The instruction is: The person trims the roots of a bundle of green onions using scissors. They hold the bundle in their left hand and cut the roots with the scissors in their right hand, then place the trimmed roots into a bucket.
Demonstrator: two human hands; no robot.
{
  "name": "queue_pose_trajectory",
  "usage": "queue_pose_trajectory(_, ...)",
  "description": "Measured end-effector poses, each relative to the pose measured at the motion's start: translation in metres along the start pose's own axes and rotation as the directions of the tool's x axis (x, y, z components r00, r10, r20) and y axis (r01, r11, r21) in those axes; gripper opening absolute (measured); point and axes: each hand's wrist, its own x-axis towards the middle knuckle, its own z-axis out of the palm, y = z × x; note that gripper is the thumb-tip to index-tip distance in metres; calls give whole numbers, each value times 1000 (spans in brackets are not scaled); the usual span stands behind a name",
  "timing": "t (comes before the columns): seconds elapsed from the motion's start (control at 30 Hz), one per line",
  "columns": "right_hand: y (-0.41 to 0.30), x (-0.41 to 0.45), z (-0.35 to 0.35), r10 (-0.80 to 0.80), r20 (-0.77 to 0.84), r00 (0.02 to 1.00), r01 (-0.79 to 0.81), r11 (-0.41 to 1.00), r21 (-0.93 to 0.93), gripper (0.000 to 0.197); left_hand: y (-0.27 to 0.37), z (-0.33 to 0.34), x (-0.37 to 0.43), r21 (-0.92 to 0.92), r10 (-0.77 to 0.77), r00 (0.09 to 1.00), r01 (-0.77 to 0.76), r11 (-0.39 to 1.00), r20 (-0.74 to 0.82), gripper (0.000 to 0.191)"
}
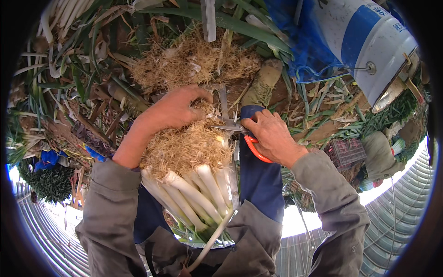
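A bunch of large green onions [197, 194] lies on a metal frame between my knees, roots away from me and white stalks towards me. My right hand [273, 136] grips scissors [254, 148] with red-orange handles. Their blades [228, 127] point left into the top of the dry, tan root mass [188, 147]. Curled over the far side of that mass, my left hand [183, 105] pinches a tuft of roots close to the blade tips. One thin pale stalk [216, 232] slants across the bunch towards my lap.
A heap of loose roots [193, 64] lies beyond my hands, by a metal bar [208, 20]. My boot [264, 83] is to its right. A white-and-blue drum [377, 45] with blue netting [308, 55] lies tilted at upper right. Onion leaves [83, 72] litter the left. A crate [346, 152] sits at right.
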Motion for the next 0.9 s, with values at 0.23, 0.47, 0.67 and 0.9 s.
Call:
queue_pose_trajectory(0.23,3,-4,13,9,6,1000,-9,999,38,24,-3,-13,6,-16,-62,992,64,998,110,48)
queue_pose_trajectory(0.47,11,-21,21,251,-44,967,-235,946,224,37,-2,20,9,131,71,997,-75,989,34,38)
queue_pose_trajectory(0.67,12,-11,17,103,-11,995,-99,976,194,44,-13,0,14,-413,-302,939,213,886,-164,23)
queue_pose_trajectory(0.9,-1,31,14,40,-22,999,-38,995,94,41,-7,-19,-8,-188,-142,963,99,977,-230,31)
